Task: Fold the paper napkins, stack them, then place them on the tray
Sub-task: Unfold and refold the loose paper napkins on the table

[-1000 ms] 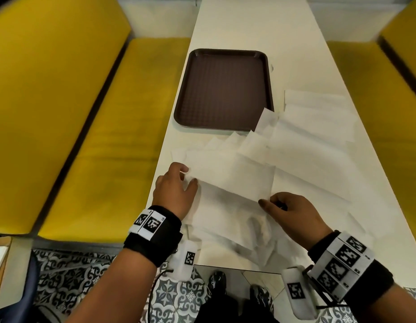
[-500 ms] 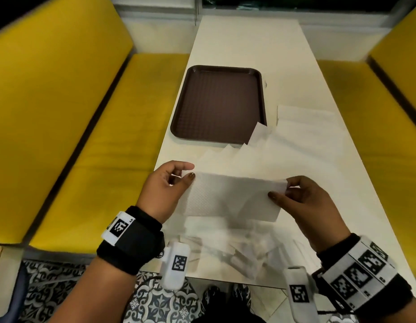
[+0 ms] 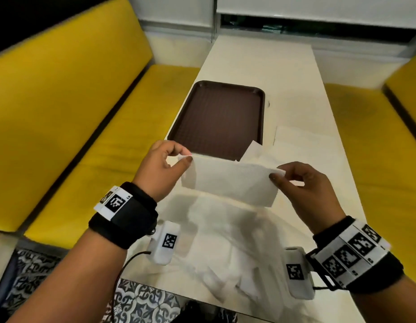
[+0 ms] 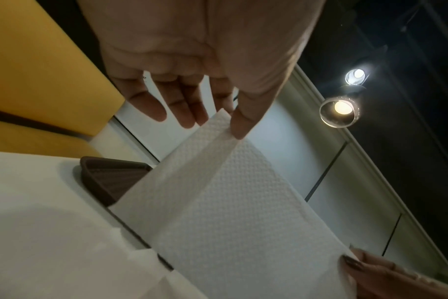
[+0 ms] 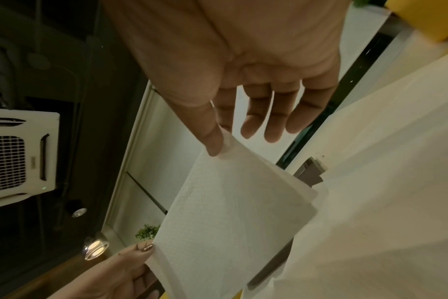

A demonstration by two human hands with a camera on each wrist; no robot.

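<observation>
A white embossed paper napkin (image 3: pixel 230 180) hangs folded in half in the air over the table, just in front of the brown tray (image 3: pixel 216 117). My left hand (image 3: pixel 181 159) pinches its upper left corner between thumb and forefinger, seen close in the left wrist view on the napkin (image 4: pixel 218 192). My right hand (image 3: pixel 278 173) pinches the upper right corner, and the right wrist view shows the napkin (image 5: pixel 225 212) under the thumb. The tray holds nothing. Several loose napkins (image 3: pixel 225 248) lie spread on the table below my hands.
A long white table (image 3: pixel 260 66) runs away from me between yellow bench seats (image 3: pixel 85 136) on both sides. More flat napkins (image 3: pixel 305 141) lie to the right of the tray. Patterned floor tiles (image 3: pixel 141 304) show at the near table edge.
Both hands lifted one napkin off the pile, brought its edges together into a half fold and raised it higher toward the tray. The head view tilted up.
</observation>
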